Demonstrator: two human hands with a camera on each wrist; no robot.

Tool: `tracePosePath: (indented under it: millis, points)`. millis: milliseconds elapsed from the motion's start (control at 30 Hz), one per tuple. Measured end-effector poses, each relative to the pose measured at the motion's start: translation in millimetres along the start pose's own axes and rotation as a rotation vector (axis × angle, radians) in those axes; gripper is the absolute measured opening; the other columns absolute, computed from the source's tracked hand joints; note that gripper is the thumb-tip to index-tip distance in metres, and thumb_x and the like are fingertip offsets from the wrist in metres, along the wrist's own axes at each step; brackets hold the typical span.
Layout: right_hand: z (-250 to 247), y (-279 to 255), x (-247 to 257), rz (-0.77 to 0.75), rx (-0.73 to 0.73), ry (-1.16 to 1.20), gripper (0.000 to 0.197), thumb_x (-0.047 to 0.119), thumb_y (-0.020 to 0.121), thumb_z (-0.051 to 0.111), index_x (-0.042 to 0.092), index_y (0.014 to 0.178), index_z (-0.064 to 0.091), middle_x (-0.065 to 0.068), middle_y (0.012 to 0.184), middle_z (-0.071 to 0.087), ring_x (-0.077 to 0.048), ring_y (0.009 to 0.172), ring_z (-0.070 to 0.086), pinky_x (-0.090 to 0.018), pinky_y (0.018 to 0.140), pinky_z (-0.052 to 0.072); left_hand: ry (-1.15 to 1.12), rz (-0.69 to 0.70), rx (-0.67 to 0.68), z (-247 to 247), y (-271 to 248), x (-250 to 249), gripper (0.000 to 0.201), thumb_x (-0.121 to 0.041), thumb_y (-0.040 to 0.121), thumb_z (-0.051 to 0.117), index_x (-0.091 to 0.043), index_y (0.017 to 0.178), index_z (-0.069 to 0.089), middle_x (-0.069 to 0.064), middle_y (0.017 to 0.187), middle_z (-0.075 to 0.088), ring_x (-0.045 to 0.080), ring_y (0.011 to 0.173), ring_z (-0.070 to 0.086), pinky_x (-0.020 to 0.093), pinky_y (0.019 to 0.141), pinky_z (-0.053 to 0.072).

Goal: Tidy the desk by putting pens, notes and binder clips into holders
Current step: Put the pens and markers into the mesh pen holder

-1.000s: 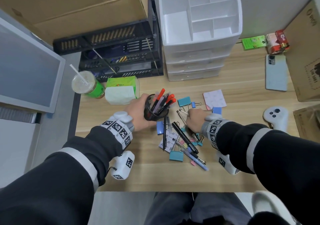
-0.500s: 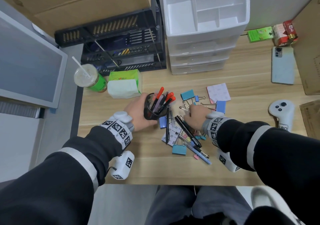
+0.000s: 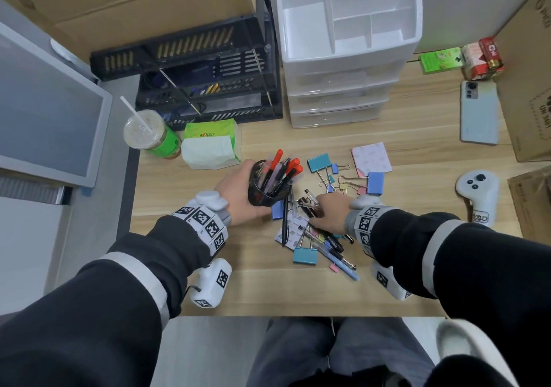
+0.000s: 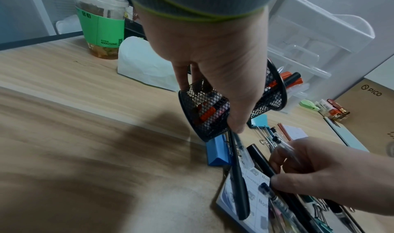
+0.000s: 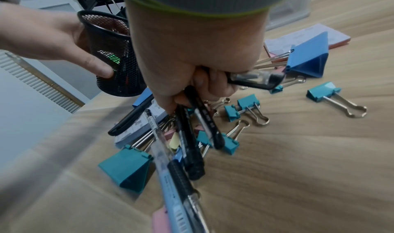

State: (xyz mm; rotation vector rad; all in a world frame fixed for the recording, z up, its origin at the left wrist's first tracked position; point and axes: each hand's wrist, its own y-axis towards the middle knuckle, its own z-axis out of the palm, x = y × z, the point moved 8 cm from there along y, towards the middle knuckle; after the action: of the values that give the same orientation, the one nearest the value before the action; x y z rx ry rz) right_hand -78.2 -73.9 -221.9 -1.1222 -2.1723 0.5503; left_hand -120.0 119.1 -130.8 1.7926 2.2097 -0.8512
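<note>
From the head camera we are looking down on a wooden desk (image 3: 256, 285), where our left hand (image 3: 238, 195) is wrapping around a black mesh pen cup (image 3: 267, 188) that is tilting toward the right and already carrying red and black pens. Our right hand (image 3: 329, 215) is closing over several pens (image 3: 310, 207) at the top of a messy pile of pens, binder clips (image 3: 304, 255) and note pads (image 3: 371, 158) just right of the cup. A white drawer organiser (image 3: 347, 43) is standing at the back of the desk, with a tissue pack (image 3: 211, 145) and an iced drink (image 3: 150, 134) off to the left. From the left wrist camera we are seeing the fingers and thumb gripping the mesh cup (image 4: 215, 108) with its base down by a blue clip (image 4: 218, 150), while the other hand (image 4: 324, 177) is pinching a dark pen (image 4: 261, 159) over a printed pad. From the right wrist camera we are seeing the fingers (image 5: 213, 83) curling tight around a bundle of black and clear pens (image 5: 187, 135), whose lower ends are hanging over teal clips (image 5: 127, 165) lying on the wood.
</note>
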Motion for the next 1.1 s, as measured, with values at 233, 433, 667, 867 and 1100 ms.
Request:
tracePosePath:
  millis: [233, 433, 667, 867, 1100]
  points:
    - [-11.0, -10.2, -6.6, 0.034, 0.035, 0.015, 0.036, 0.051, 0.093, 0.043, 0.017, 0.083, 0.051, -0.003, 0.078, 0.059, -0.021, 0.070, 0.056, -0.031, 0.062, 0.045, 0.006, 0.009, -0.002, 4.0, -1.3, 4.5, 0.085, -0.049, 0.052, 0.086, -0.024, 0.122, 0.045, -0.008, 0.100, 0.063, 0.015, 0.086, 0.060, 0.030, 0.071, 0.047]
    - [-10.7, -19.7, -10.1, 0.002, 0.102, 0.063, 0.026, 0.042, 0.090, 0.059, 0.017, 0.094, 0.050, -0.002, 0.088, 0.060, -0.019, 0.078, 0.057, -0.030, 0.063, 0.044, -0.021, 0.008, 0.002, -1.5, 0.7, -5.4, 0.082, -0.044, 0.056, 0.088, -0.024, 0.122, 0.045, -0.015, 0.095, 0.060, 0.010, 0.080, 0.057, 0.021, 0.062, 0.038]
    - [-5.3, -30.8, -4.3, -0.036, 0.125, 0.083, 0.017, 0.034, 0.093, 0.057, 0.018, 0.092, 0.049, -0.002, 0.086, 0.059, -0.021, 0.079, 0.056, -0.030, 0.058, 0.038, 0.006, 0.009, 0.001, 1.8, 4.3, -8.7, 0.081, -0.048, 0.056, 0.088, -0.029, 0.119, 0.041, -0.015, 0.093, 0.062, 0.010, 0.080, 0.061, 0.025, 0.063, 0.044]
    - [-3.8, -35.8, 6.1, -0.078, 0.072, 0.272, 0.020, 0.026, 0.091, 0.062, 0.012, 0.103, 0.055, -0.009, 0.095, 0.064, -0.027, 0.087, 0.062, -0.035, 0.070, 0.048, 0.005, 0.021, -0.005, 4.0, 1.4, -12.9, 0.081, -0.046, 0.056, 0.088, -0.028, 0.120, 0.042, -0.015, 0.093, 0.062, 0.010, 0.080, 0.060, 0.022, 0.061, 0.040]
    - [12.4, -45.7, 9.2, -0.129, 0.100, 0.129, 0.022, 0.029, 0.082, 0.070, 0.017, 0.095, 0.058, -0.002, 0.088, 0.065, -0.022, 0.079, 0.060, -0.025, 0.054, 0.038, -0.008, 0.036, -0.023, 1.8, -5.2, -11.4, 0.080, -0.047, 0.055, 0.089, -0.027, 0.119, 0.043, -0.012, 0.098, 0.064, 0.010, 0.083, 0.061, 0.026, 0.067, 0.046]
